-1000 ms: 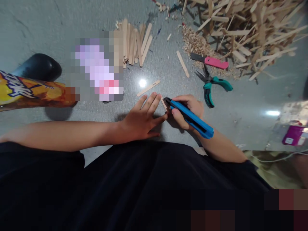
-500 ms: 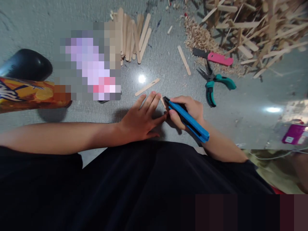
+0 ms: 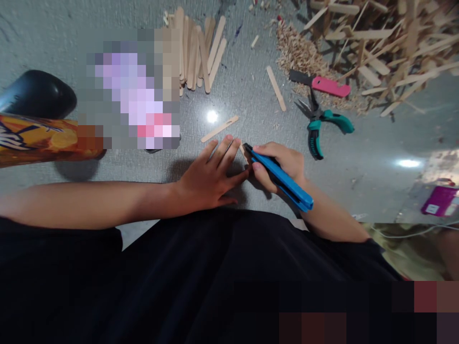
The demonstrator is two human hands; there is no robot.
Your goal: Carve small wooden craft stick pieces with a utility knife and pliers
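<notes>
The left hand (image 3: 215, 177) lies flat on the near side of the table (image 3: 366, 162), fingers spread wide. Two of its fingertips are at a thin stick (image 3: 243, 150); I can't tell if they pin it down. The right hand (image 3: 287, 160) is wrapped around a blue knife (image 3: 285, 179), with the tip by that stick. A stick with a hole (image 3: 218, 130) lies just past the left hand. Farther right are pliers (image 3: 314, 115) and a pink knife (image 3: 330, 87).

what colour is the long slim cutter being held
The long slim cutter is blue with a black tip, best seen in the head view.
</notes>
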